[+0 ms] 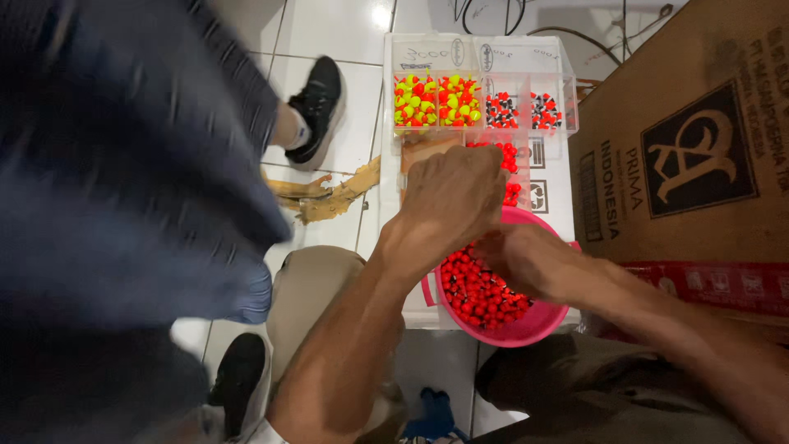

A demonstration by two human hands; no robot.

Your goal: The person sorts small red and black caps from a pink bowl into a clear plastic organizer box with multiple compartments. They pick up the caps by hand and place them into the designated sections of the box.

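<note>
Both hands (485,222) hover over pink bowl (526,329) of red beads (481,296).

Both forearms are bare to the elbow, with no watch, ring or band showing on the left hand (450,197) or the right hand (516,256). The left forearm is lean with raised tendons toward the wrist. The person wears khaki-tan fabric trousers (308,288) over the left knee, which look darker olive-grey (592,386) in shadow over the right thigh.
</note>
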